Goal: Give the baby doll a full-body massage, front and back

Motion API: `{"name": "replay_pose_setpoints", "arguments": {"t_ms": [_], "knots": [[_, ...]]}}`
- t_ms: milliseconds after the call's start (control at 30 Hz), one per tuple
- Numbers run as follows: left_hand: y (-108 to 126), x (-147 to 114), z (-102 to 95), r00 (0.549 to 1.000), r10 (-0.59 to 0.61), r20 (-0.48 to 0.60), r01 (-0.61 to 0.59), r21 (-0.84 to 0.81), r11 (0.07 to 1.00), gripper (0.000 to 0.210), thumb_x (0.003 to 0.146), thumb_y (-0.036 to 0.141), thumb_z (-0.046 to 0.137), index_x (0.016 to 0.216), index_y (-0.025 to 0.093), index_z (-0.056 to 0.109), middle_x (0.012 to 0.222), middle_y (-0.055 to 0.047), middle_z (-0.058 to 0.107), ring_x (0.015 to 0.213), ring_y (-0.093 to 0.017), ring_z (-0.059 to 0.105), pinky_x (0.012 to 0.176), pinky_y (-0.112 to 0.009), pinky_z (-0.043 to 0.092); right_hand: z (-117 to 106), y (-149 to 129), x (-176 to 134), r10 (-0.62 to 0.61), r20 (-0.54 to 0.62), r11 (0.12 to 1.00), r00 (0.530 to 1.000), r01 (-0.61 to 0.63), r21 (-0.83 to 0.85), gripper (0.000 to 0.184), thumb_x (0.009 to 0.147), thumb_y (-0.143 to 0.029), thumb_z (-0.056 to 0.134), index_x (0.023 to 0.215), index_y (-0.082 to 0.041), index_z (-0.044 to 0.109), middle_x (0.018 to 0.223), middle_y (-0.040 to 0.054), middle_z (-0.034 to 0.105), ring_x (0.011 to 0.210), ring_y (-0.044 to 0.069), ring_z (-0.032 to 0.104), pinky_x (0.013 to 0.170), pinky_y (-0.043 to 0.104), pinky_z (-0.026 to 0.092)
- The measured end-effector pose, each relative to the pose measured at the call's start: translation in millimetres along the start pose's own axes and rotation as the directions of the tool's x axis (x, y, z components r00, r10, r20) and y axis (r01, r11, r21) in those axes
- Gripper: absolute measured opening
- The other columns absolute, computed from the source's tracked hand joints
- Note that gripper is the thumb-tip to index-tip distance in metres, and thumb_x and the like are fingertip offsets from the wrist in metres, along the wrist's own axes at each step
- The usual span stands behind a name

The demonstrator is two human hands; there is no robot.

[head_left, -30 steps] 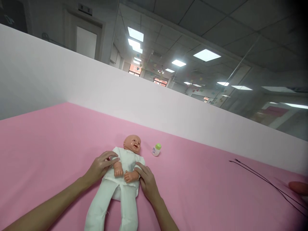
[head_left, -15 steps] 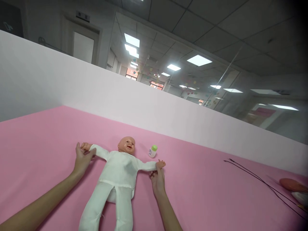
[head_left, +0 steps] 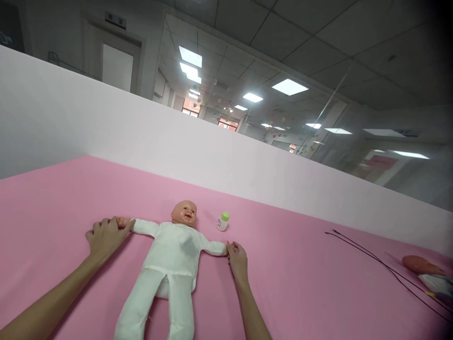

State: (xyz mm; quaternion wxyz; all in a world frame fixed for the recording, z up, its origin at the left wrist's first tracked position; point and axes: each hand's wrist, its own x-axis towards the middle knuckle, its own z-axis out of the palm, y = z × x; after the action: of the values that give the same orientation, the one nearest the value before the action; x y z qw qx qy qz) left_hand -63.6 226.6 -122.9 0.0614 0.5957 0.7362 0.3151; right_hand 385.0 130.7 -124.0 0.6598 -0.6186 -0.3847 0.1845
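While losing the lower legs of the doll past the bottom edge, can see it face-up on the pink surface, with arms spread, no longer folded over its belly. Pinching its half-hidden fist with right hand; cannot tell the grip of left hand, laid over the other.

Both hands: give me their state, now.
Left hand: at one doll hand; whether it grips cannot be told.
Right hand: closed on the other doll hand.

White-clad doll, arms spread, pink surface, left hand touching one doll hand, right hand gripping the other, green-capped bottle nearby
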Motion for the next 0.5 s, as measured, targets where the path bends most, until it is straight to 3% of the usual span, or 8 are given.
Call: {"name": "replay_pose_setpoints", "arguments": {"t_ms": [67, 167, 267, 333, 400, 433, 500], "knots": [[-1.2, 1.1, 1.1, 0.999, -0.025, 0.025, 0.025, 0.003, 1.000, 0.067, 0.089, 0.073, 0.039, 0.100, 0.014, 0.069, 0.112, -0.026, 0.066, 0.115, -0.049, 0.054, 0.098, -0.063, 0.039, -0.9, -2.7, -1.6, -0.068, -0.009, 0.995, 0.998, 0.067, -0.069, 0.036, 0.070, -0.047, 0.081, 0.091, -0.019, 0.071, 0.071, 0.0018, 0.068, 0.063, 0.023, 0.063, 0.050, 0.031, 0.046], [6.8, -2.4, -3.0, 0.998, 0.009, -0.067, -0.013, -0.069, 0.997, 0.073, 0.092, 0.065, 0.039, 0.132, 0.007, 0.061, 0.136, -0.030, 0.055, 0.128, -0.051, 0.046, 0.101, -0.068, 0.038, -3.0, -7.7, -5.8, -0.199, -0.090, 0.960, 0.976, 0.176, -0.218, 0.034, 0.076, -0.042, 0.074, 0.101, -0.019, 0.072, 0.099, 0.0097, 0.071, 0.081, 0.024, 0.067, 0.064, 0.033, 0.054], [35.1, -15.4, -16.4, 0.952, 0.180, -0.248, -0.248, -0.279, 0.928, 0.065, 0.097, 0.050, 0.042, 0.149, 0.013, 0.050, 0.149, -0.023, 0.047, 0.138, -0.045, 0.041, 0.110, -0.065, 0.036, -2.8, -15.7, -7.5, -0.264, -0.116, 0.922, 0.957, 0.216, -0.321, 0.036, 0.084, -0.039, 0.063, 0.113, -0.019, 0.071, 0.121, 0.0131, 0.064, 0.080, 0.021, 0.066, 0.071, 0.035, 0.056], [68.9, -29.2, -26.9, 0.890, 0.327, -0.317, -0.445, -0.458, 0.769, 0.052, 0.097, 0.044, 0.049, 0.142, 0.021, 0.058, 0.145, -0.016, 0.053, 0.137, -0.037, 0.047, 0.114, -0.056, 0.040, 0.8, -24.2, -4.7, -0.283, -0.040, 0.913, 0.958, 0.256, -0.319, 0.036, 0.087, -0.039, 0.058, 0.116, -0.020, 0.070, 0.124, 0.0128, 0.062, 0.075, 0.020, 0.064, 0.070, 0.036, 0.056], [114.4, -43.9, -32.8, 0.824, 0.515, -0.238, -0.527, -0.657, 0.539, 0.037, 0.096, 0.041, 0.055, 0.126, 0.025, 0.070, 0.132, -0.012, 0.064, 0.127, -0.032, 0.057, 0.109, -0.050, 0.047, 7.3, -34.5, 2.3, -0.309, 0.079, 0.897, 0.948, 0.318, -0.306, 0.034, 0.087, -0.039, 0.058, 0.113, -0.020, 0.071, 0.121, 0.0123, 0.063, 0.076, 0.021, 0.064, 0.070, 0.038, 0.057], [140.3, -50.3, -32.5, 0.796, 0.586, -0.153, -0.472, -0.763, 0.442, 0.032, 0.097, 0.041, 0.056, 0.119, 0.025, 0.073, 0.127, -0.011, 0.068, 0.124, -0.031, 0.060, 0.109, -0.049, 0.048, 11.3, -39.5, 7.4, -0.324, 0.139, 0.885, 0.936, 0.352, -0.305, 0.033, 0.087, -0.038, 0.058, 0.111, -0.020, 0.071, 0.119, 0.0122, 0.065, 0.078, 0.022, 0.064, 0.070, 0.039, 0.057], [194.0, -59.3, -24.0, 0.792, 0.603, 0.090, -0.141, -0.935, 0.325, 0.033, 0.097, 0.044, 0.059, 0.117, 0.021, 0.074, 0.122, -0.013, 0.072, 0.119, -0.030, 0.065, 0.105, -0.045, 0.051, 19.6, -46.9, 20.3, -0.352, 0.232, 0.853, 0.907, 0.413, -0.318, 0.034, 0.087, -0.037, 0.058, 0.113, -0.020, 0.071, 0.116, 0.0123, 0.067, 0.087, 0.025, 0.066, 0.073, 0.041, 0.058]]}}
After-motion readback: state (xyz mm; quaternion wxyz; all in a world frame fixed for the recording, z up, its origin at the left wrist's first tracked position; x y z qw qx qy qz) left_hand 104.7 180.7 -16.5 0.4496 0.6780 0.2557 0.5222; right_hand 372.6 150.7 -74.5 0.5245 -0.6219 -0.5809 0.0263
